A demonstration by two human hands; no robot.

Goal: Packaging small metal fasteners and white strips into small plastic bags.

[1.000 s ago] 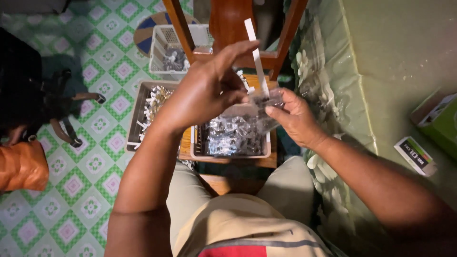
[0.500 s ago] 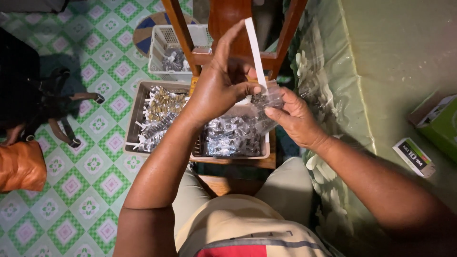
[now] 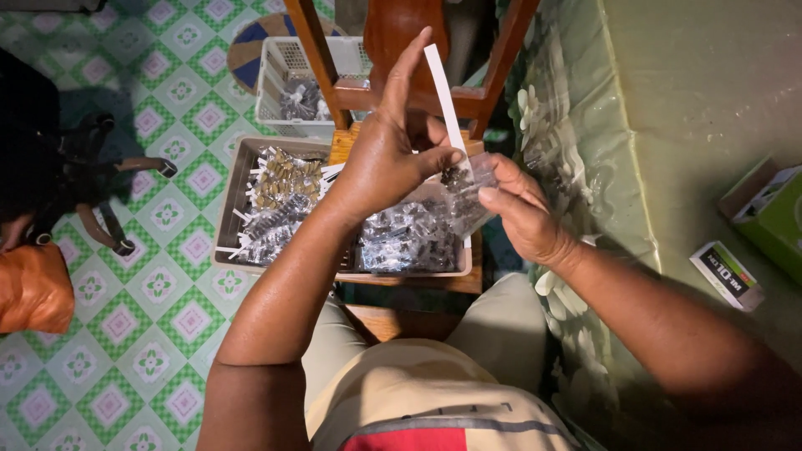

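Observation:
My left hand [image 3: 388,154] pinches a long white strip [image 3: 444,92] that stands up from the mouth of a small clear plastic bag [image 3: 468,188] holding small dark pieces. My right hand [image 3: 522,213] grips that bag from the right side. Both hands hover over a shallow tray [image 3: 468,266] packed with filled clear bags, which rests on a wooden stool [image 3: 401,284] in front of my knees.
A grey tray [image 3: 227,209] of brass-coloured parts and white strips sits left of the stool. A white basket [image 3: 276,75] stands behind it by wooden chair legs [image 3: 313,58]. Green-tiled floor lies left, an orange bag [image 3: 33,288] far left, a green-covered bed with boxes [image 3: 756,213] right.
My left hand has risen and shifted right, drawing the white strip higher above the small bag. The right hand has stayed on the bag.

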